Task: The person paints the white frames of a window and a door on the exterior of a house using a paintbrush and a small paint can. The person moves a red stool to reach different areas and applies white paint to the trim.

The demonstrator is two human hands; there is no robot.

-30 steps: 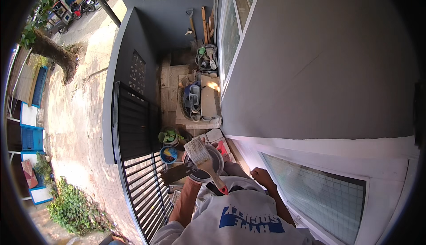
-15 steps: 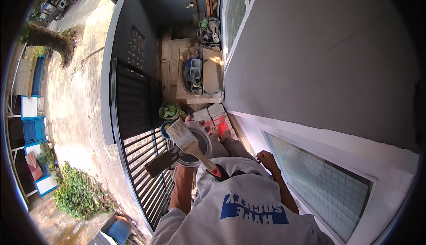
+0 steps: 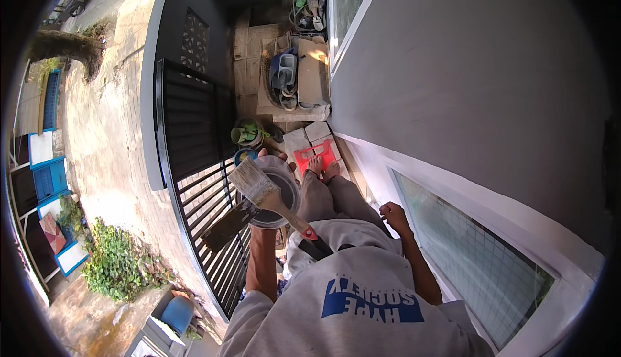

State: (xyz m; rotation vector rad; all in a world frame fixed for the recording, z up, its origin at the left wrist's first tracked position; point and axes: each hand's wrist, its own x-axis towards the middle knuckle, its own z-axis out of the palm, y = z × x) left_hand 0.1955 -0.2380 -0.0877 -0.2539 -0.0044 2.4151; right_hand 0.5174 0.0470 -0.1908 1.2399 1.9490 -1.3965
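My left hand (image 3: 263, 154) holds a round clear plastic tub (image 3: 292, 185) from below, its fingers showing past the far rim. The tub has a greyish inside. Across its top lies a wide paintbrush (image 3: 272, 200) with pale, stained bristles and a wooden handle tipped in red. Beside the brush, a flat dark blade-like tool (image 3: 223, 227) sticks out over the tub's left side; its other end is partly hidden by the brush. My right hand (image 3: 393, 216) hangs at my right side near the window ledge, fingers loosely curled, with nothing visible in it.
My feet stand on a red plastic stool (image 3: 302, 156) over pale blocks (image 3: 317, 130). A black railing (image 3: 194, 192) runs along my left. To the right are a grey wall (image 3: 466, 91) and a window (image 3: 472, 260). Ahead lie buckets (image 3: 249, 133), cardboard (image 3: 312, 72) and a grey tray (image 3: 287, 67).
My view has shifted, so the surroundings sit higher and my feet on the stool show more fully. The tub and brush stay in my left hand; my right hand stays curled at my side.
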